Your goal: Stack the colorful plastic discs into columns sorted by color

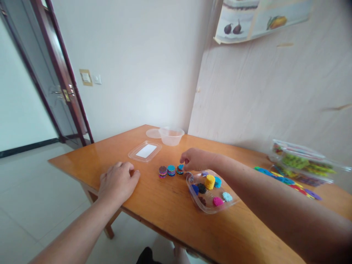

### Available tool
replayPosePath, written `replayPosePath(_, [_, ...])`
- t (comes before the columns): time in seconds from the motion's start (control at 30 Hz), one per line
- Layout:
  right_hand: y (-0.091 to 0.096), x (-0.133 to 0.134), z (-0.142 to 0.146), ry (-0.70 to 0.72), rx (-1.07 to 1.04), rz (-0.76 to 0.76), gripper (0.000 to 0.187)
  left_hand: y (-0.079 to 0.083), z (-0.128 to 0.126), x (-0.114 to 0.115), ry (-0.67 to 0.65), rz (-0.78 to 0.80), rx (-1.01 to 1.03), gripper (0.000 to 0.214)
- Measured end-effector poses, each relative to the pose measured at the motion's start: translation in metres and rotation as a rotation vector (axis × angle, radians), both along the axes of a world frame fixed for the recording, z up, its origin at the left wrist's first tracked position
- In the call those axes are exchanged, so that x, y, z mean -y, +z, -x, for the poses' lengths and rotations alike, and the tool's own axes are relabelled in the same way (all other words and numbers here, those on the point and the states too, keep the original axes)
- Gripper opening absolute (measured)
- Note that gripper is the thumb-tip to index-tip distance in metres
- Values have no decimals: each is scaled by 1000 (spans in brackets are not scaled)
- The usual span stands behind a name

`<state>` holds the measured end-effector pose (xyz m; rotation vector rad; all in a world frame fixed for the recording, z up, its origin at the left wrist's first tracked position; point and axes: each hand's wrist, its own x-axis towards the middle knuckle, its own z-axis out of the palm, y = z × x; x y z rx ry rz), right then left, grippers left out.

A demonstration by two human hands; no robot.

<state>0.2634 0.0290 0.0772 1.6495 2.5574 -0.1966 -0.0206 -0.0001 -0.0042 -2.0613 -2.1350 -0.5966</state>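
Note:
My right hand [196, 159] reaches over the table with its fingers curled in a pinch. Its fingertips are at the top of a short stack of notched plastic discs [180, 170] with a blue one on top; whether they grip a disc is hidden. Left of it stand two more stacks, a blue-topped stack [171, 170] and a brown-topped stack [162, 172]. Below my right wrist, a clear plastic tray [205, 209] holds loose discs and a yellow disc stack [210, 182]. My left hand [118, 181] lies on the table's left side, fingers loosely apart, holding nothing.
Toward the back of the wooden table [110, 150] are a clear lid [133, 153] with a white label, a round translucent bowl [172, 137] and a round lid [153, 133]. On the right, joined coloured discs [287, 180] lie before filled clear containers [302, 163]. Walls border the back.

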Motion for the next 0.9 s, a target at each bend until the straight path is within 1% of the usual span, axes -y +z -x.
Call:
replayPosePath(0.13, [0,1,1,15,-1,7,45,1,0,1,3,-2,-6,33])
replayPosePath(0.27, [-2,0,1,37,4,9,37,1,0,2,2,4,-4,34])
replayPosePath(0.4, [0,0,2,15,-26,3,35,1,0,1,-1,5,-4,34])
replayPosePath(0.53, [8,7,-4,-36,-100,-47,34,2,-1,1,5,16,5,35])
replayPosePath(0.63, [16,21,-18,-51,-147,-126,31,2,-1,2,8,14,5,36])
replayPosePath(0.73, [21,42,-38,-82,-184,-207,28,2,-1,1,13,13,-5,36])
replayPosePath(0.8, [23,58,-53,-117,-170,-231,26,2,-1,1,13,17,-5,37])
replayPosePath(0.9, [20,79,-73,-149,-94,-264,25,2,0,0,9,19,-1,37])
